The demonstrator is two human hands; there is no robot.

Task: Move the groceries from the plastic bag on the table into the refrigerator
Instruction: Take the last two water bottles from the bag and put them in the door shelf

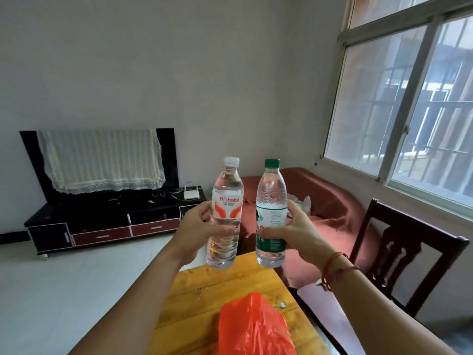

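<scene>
My left hand point(195, 230) grips a clear water bottle with a white cap and red-and-white label point(226, 201), held upright above the table. In my right hand point(297, 233) is a second water bottle with a green cap and green label point(271, 198), also upright, close beside the first. Below them an orange-red plastic bag point(252, 326) lies on the yellow wooden table point(204, 298) near its front. The refrigerator is not in view.
A dark wooden chair point(399, 249) stands right of the table. Behind is a sofa under a red cover point(332, 201), with windows above it. A black TV stand point(102, 221) with a cloth-draped TV sits at the left wall. White floor spreads to the left.
</scene>
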